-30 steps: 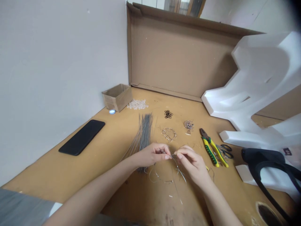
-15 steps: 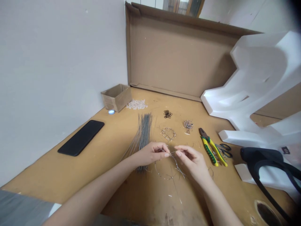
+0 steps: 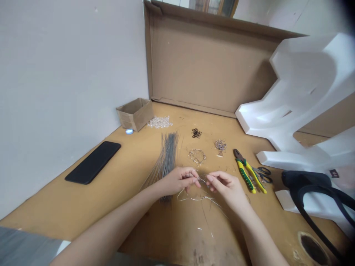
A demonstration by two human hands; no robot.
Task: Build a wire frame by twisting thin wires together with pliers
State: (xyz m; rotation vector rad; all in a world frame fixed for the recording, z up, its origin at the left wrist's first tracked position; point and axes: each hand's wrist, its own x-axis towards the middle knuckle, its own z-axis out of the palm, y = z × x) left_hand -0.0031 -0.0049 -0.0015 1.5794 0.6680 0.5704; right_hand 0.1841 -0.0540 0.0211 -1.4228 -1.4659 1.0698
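Note:
Thin silvery wire runs between the fingertips of my two hands. My left hand pinches it between thumb and forefinger. From the other side, my right hand pinches the wire with thumb and fingers. Loose wire loops with small bright bits hang or lie just below my hands; which of these are held I cannot tell. Under my left wrist lies a bundle of straight grey wires. Just beyond my hands is a wire ring with small bits on it.
Yellow-green pliers and dark-handled scissors lie to the right. Clear beads, a cardboard box, black rings and a wire coil stand farther back. A black phone is left; white foam rises right.
The wire between my fingertips has shifted, and the loops below now hang in a different shape. My right fingers have curled slightly around the wire. The view has moved a little.

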